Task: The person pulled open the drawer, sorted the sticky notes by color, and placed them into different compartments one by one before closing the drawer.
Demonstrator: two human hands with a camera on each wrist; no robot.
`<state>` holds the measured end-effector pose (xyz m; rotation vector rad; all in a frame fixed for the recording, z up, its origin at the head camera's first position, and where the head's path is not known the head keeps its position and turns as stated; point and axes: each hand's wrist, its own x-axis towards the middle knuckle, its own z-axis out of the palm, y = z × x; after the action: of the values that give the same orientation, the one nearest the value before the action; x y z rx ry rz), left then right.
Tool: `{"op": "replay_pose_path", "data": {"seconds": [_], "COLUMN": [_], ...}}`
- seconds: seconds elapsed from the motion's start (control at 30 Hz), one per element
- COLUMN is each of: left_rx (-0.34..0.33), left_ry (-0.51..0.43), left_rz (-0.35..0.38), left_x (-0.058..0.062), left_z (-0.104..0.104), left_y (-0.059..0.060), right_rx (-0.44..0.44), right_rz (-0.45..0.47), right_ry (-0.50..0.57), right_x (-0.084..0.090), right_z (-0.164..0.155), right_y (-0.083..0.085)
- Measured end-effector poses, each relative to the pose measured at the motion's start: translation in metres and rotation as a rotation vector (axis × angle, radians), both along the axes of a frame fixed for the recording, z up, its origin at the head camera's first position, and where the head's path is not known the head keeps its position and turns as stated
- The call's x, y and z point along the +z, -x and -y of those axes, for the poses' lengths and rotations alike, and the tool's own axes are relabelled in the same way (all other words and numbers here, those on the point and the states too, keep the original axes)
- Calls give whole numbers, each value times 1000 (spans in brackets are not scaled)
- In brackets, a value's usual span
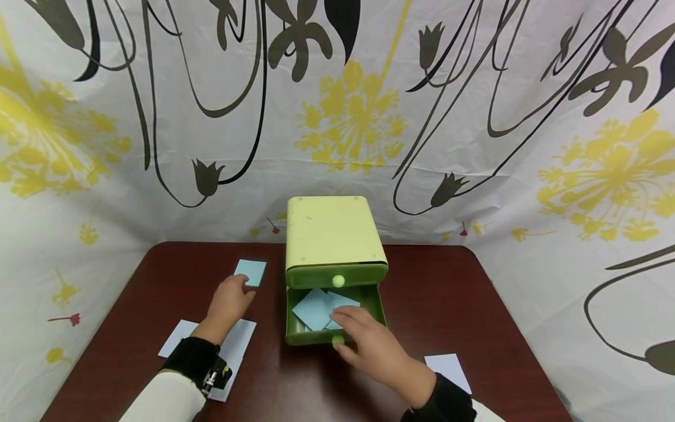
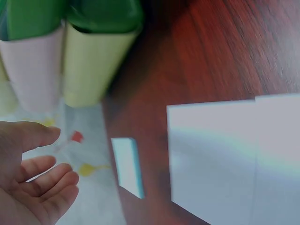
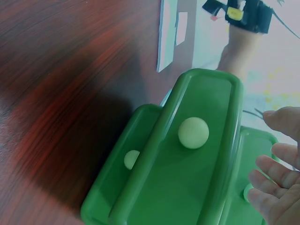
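We noted the light-blue square paper pad (image 1: 253,270) on the dark-red wood-grain table (image 1: 427,287), one o'clock from the nearer left hand (image 1: 230,302). Its fingers hung loose, empty; likewise the right hand (image 1: 371,346), at the green pulled-out drawer (image 1: 312,338).

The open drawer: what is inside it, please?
Blue papers lie overlapping in the drawer. The right hand covers some of its right side; the back and anything under the papers cannot be seen.
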<state>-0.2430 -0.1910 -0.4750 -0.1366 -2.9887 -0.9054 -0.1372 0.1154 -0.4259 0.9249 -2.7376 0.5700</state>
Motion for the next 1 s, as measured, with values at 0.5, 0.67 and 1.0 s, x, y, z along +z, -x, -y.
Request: {"op": "replay_pose_path", "data": {"seconds": [0.5,0.67,1.0], "left_rx": [145,195,292], "left_ry": [23,2,-14], "left_rz": [81,128,176], "left_x": [-30,-33,-48], "left_z": [5,7,9], "left_y": [49,57,64], "right_rx": [130,187,247], "right_rz": [-95,-175,-156], "right_ry": [-60,-71,-59], "right_x": [6,6,1], "right_z": [6,4,1], "right_y": [-5,-9,-11]}}
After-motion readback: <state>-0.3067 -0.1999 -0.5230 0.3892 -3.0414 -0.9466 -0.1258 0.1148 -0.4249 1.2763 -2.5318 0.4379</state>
